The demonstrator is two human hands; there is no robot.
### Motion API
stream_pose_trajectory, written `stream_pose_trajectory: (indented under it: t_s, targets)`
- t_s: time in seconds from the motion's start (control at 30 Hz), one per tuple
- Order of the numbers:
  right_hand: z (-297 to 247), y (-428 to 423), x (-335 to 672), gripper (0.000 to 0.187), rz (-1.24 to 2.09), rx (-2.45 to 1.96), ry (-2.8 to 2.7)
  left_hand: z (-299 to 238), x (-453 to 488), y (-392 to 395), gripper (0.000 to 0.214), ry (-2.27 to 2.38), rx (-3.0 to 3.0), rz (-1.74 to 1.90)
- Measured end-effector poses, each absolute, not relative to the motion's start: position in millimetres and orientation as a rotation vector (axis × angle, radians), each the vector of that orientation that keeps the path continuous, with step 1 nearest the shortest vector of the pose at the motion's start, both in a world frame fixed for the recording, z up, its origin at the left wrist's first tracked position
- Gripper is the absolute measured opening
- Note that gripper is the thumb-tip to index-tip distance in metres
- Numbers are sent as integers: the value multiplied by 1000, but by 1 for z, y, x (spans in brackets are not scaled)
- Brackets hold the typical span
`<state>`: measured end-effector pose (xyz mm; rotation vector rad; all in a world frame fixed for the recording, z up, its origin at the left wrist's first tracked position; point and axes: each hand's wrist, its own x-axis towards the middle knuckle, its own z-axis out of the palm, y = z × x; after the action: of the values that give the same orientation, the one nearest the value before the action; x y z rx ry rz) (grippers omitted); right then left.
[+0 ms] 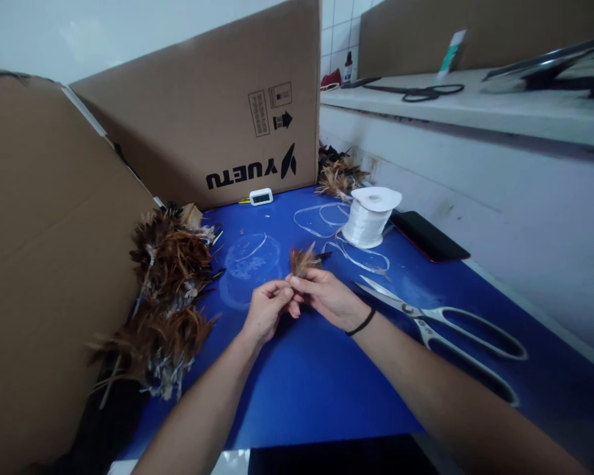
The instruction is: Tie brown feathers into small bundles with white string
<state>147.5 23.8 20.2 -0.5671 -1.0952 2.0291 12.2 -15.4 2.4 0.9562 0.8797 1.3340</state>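
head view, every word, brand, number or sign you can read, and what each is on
"YUETU", upside down, with a leaf-like logo, on the box
Arrow sign, pointing right in the picture, same box
Framed print beside it: too blurred to read
White device, tube, bottle: any text too small or blurred to read

Small brown feather bunch (pixel 304 257), darker at right, tips fanned outward, base hidden in hands (pixel 268 310) (pixel 334 298).
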Motion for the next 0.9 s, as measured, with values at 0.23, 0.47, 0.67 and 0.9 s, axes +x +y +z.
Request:
stream_pose_trajectory:
  t_s: [0.23, 0.47, 0.67, 0.9]
  targets:
    - [21, 24, 149, 19, 2008, -528, -1121, 6, 12, -16, 31, 857, 926, 1294]
    - [17, 26, 149, 19, 1987, -579, -1147, 6, 12, -15, 23, 922, 893, 1327]
    - [13, 27, 149, 20, 1901, -578, -1183, 9, 13, -15, 21, 949, 917, 1326]
    - [12, 29, 148, 17, 1898, -585, -1217, 8, 11, -15, 24, 941, 909, 1245]
